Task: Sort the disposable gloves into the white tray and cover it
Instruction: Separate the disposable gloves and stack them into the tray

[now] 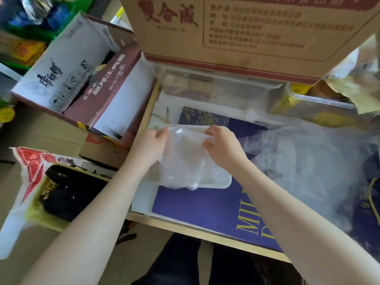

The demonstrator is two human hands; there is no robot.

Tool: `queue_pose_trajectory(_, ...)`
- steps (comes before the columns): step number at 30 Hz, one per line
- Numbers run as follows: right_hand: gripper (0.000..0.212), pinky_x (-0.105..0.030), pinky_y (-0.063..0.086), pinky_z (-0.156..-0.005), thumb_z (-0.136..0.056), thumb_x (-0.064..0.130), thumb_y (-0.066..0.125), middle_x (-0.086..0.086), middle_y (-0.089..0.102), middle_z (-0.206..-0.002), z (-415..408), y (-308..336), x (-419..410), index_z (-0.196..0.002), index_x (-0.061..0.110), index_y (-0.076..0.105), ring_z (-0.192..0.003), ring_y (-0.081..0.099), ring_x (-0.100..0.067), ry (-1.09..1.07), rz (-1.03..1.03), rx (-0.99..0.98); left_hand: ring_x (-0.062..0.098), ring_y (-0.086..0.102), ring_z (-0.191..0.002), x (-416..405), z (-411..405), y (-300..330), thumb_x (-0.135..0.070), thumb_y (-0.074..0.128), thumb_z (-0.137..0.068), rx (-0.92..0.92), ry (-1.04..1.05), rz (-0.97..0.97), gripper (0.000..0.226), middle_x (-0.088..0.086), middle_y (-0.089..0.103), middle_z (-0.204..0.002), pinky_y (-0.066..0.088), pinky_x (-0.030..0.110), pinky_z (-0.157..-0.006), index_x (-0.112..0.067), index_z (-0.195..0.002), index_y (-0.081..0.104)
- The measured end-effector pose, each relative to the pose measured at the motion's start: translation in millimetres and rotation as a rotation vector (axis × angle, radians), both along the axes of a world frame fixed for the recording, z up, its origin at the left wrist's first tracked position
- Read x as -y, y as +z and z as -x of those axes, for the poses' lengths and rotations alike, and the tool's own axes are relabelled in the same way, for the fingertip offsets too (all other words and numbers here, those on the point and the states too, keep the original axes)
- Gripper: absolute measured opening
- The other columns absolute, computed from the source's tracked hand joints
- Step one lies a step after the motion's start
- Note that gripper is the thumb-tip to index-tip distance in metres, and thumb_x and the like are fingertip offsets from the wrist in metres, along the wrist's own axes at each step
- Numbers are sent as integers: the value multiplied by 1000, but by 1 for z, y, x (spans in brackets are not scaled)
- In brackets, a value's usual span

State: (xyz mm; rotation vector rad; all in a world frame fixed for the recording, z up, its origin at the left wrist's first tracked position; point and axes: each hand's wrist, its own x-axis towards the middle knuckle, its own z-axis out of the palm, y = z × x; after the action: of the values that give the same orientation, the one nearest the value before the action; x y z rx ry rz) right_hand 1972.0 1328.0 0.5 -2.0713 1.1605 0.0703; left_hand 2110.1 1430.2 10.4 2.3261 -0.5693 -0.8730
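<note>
Both hands, the left hand (151,140) and the right hand (221,144), pinch the thin clear gloves (183,157) over the white tray (223,183) on the surface, and this slippery film may slide over the near rim

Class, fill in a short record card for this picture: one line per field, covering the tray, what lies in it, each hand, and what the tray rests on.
tray: white tray, shallow, lying flat
contents: clear disposable gloves, bunched, spilling over the near rim
left hand: pinches the gloves at the tray's far left
right hand: fingers curled, pinches the gloves at the far right
surface: blue sheet with yellow lettering
beside tray: loose clear plastic to the right
cover: none on the tray yet
</note>
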Motion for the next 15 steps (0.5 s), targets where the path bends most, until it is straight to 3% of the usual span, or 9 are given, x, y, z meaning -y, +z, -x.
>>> queue_pose_trajectory(3, 28, -28, 39, -58, -93, 3, 39, -16, 51, -108, -5, -7, -6, -121, 4, 46, -74, 56, -29, 55, 164, -188, 30, 60, -79, -6, -4, -3, -47, 37, -95, 570, -394, -283, 48, 8, 57, -75, 35, 30, -59, -6, -88, 62)
queue_pose_trajectory(4, 27, -27, 37, -55, -93, 1, 39, -15, 52, -103, -6, -8, -7, -119, 2, 45, -71, 54, -29, 60, 194, -226, 32, 61, -80, -8, -4, -2, -46, 46, -92, 737, -457, -313, 42, 10, 59, -79, 35, 30, -56, -6, -92, 61)
queue_pose_trajectory(6, 26, -29, 35, -56, -93, 0, 39, -16, 52, -98, -6, -9, -8, -118, 1, 44, -77, 57, -33, 48, 178, -238, 33, 61, -73, -10, 1, -3, -34, 68, -79, 988, -588, -187, 34, 13, 61, -82, 39, 30, -53, -5, -93, 60)
queue_pose_trajectory(7, 27, -30, 36, -58, -93, -1, 39, -16, 53, -99, -6, -9, -8, -120, 1, 43, -82, 59, -35, 44, 178, -238, 32, 61, -71, -10, 4, -7, -28, 71, -75, 1045, -666, -39, 30, 14, 61, -82, 43, 31, -54, -5, -91, 62)
queue_pose_trajectory(9, 30, -30, 36, -59, -93, -1, 37, -16, 53, -96, -6, -11, -7, -123, 0, 39, -88, 61, -35, 55, 185, -273, 30, 62, -71, -13, 9, -18, -26, 56, -80, 986, -855, 199, 23, 12, 63, -84, 48, 32, -58, -6, -87, 66)
queue_pose_trajectory(12, 34, -30, 40, -58, -85, -4, 48, -15, 56, -99, -6, -8, -12, -119, -3, 42, -90, 61, -31, 112, 337, -349, 28, 62, -70, -17, 12, -29, -45, 49, -78, 853, -1035, 93, 41, 9, 61, -79, 51, 31, -57, -7, -81, 66)
queue_pose_trajectory(14, 33, -32, 47, -60, -66, -5, 63, -17, 60, -92, -2, -15, -15, -98, -4, 57, -83, 61, -33, 193, 681, -307, 30, 63, -72, -18, 6, -34, -48, 73, -63, 874, -1053, -43, 46, 11, 62, -79, 53, 34, -58, -5, -79, 67)
queue_pose_trajectory(15, 27, -34, 49, -67, -65, -4, 59, -18, 62, -92, 0, -20, -16, -92, -2, 60, -85, 61, -34, 222, 819, -257, 31, 64, -72, -17, 3, -36, -45, 83, -50, 868, -1057, -84, 52, 12, 63, -79, 54, 34, -59, -4, -78, 68)
